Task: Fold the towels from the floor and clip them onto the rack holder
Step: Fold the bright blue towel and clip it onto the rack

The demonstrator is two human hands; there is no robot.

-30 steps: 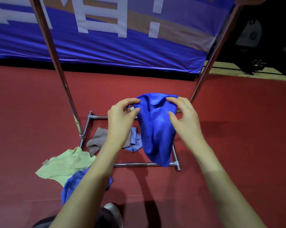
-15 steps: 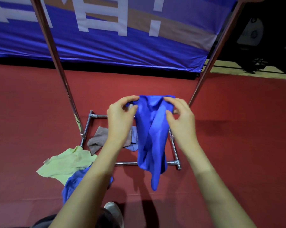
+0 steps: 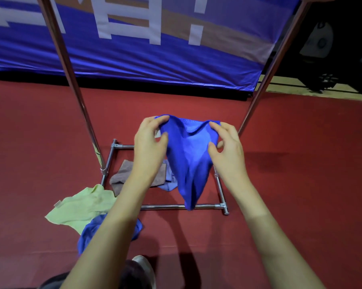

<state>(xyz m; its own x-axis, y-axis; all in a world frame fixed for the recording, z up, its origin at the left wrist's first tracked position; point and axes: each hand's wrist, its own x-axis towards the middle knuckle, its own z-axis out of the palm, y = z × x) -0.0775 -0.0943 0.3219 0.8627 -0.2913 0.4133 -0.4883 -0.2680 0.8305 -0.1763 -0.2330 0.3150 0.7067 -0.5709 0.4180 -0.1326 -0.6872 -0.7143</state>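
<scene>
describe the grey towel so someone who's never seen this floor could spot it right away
Start at the metal rack base, the rectangle of tubes on the red floor. The grey towel lies crumpled inside its near-left corner, partly behind the left hand's forearm. It is the only dull grey-brown cloth: the pale green towel lies outside the frame, and the rest are blue.

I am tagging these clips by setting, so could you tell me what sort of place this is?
Probably an indoor hall or event venue, not a home: red floor covering runs wall to wall, a large blue banner with white lettering hangs behind, and a bare metal rack stands on the floor.
</scene>
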